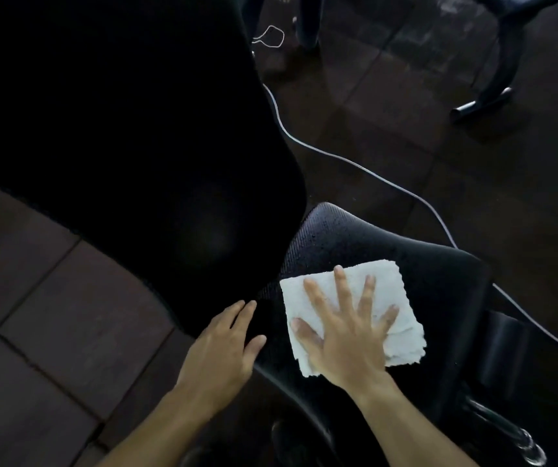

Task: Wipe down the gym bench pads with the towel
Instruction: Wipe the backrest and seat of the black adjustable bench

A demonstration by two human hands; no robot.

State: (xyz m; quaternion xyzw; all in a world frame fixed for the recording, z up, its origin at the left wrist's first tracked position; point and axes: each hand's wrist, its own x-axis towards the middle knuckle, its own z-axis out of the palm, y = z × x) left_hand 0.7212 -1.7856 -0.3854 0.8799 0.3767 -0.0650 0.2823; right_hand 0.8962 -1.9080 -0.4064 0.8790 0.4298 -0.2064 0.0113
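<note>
A white towel [402, 318], folded into a rough square, lies flat on the black textured seat pad [405, 254] of the gym bench. My right hand [345, 332] presses down on the towel with its fingers spread and straight. My left hand [227, 345] rests with straight fingers on the left edge of the seat pad, just beside the towel. The long black back pad [119, 123] rises up and to the left, very dark, its surface hard to read.
A white cable [365, 168] snakes across the dark tiled floor [51, 298] behind the bench. A black metal frame leg [493, 92] stands at the top right. Chrome bench hardware [513, 433] sits at the lower right.
</note>
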